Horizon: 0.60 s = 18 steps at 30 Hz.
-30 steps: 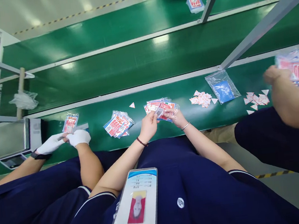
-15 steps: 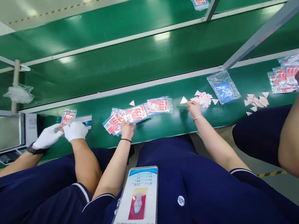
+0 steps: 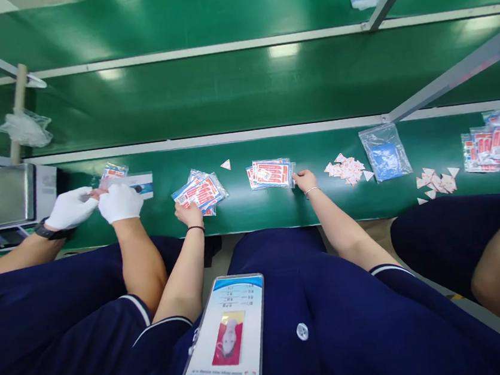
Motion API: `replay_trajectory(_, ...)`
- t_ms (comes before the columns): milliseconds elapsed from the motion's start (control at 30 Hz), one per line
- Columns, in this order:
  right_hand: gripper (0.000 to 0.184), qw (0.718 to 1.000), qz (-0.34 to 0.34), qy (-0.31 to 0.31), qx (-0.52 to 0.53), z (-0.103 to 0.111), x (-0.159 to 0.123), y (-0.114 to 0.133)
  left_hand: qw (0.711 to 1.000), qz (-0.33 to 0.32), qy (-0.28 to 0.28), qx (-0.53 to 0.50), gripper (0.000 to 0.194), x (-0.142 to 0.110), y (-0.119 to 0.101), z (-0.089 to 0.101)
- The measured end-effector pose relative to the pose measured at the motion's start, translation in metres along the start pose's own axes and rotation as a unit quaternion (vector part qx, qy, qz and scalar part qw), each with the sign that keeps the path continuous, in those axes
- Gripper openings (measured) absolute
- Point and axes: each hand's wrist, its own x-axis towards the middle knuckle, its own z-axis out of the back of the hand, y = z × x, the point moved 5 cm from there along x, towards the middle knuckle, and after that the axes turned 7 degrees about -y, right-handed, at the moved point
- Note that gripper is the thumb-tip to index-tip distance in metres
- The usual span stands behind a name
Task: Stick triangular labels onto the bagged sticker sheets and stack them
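co-worker's gloved hands [image 3: 98,206] beside left packet pile [image 3: 199,192]

The bench [image 3: 244,212] is covered in smooth green matting with a soft sheen that throws back the ceiling lights, and is edged with pale matt metal rails [image 3: 208,139]. The packets at the left hand [image 3: 199,192] and the stack at the right hand [image 3: 272,173] are glossy clear plastic over red-and-white printed paper. At three o'clock from that stack lie small triangular paper pieces [image 3: 346,169], matt, then a crinkled clear plastic bag [image 3: 384,151] holding something blue. At nine o'clock a co-worker's gloves [image 3: 119,202] look like white matt cloth, beside a brushed-metal scale [image 3: 0,195]. The badge holder [image 3: 225,341] on the chest is shiny plastic against dark matt cloth.
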Motion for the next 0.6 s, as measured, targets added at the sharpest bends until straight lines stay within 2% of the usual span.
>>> replay_trajectory(100,0.016,0.999,-0.008,0.025,0.022,-0.013,-0.007,0.005,0.997,-0.066,0.025,0.040,0.061,-0.016,-0.014,-0.013)
replay_trajectory(167,0.017,0.997,-0.008,0.055,0.050,-0.010,-0.015,0.010,0.991,-0.098,0.077,0.052,0.051,-0.036,-0.020,-0.032)
replay_trajectory(300,0.027,0.983,0.012,0.139,0.122,-0.002,-0.046,0.026,0.959,-0.110,0.257,0.043,0.015,-0.103,-0.022,-0.092)
replay_trajectory(400,0.033,0.968,0.039,0.188,0.161,-0.003,-0.078,0.040,0.926,-0.094,0.365,0.016,0.011,-0.153,-0.023,-0.131)
replay_trajectory(500,0.038,0.951,0.083,0.234,0.187,-0.008,-0.107,0.056,0.912,-0.087,0.402,0.001,0.014,-0.173,-0.029,-0.145)
replay_trajectory(600,0.042,0.934,0.128,0.276,0.188,-0.011,-0.122,0.067,0.904,-0.087,0.418,0.002,0.020,-0.169,-0.037,-0.142)
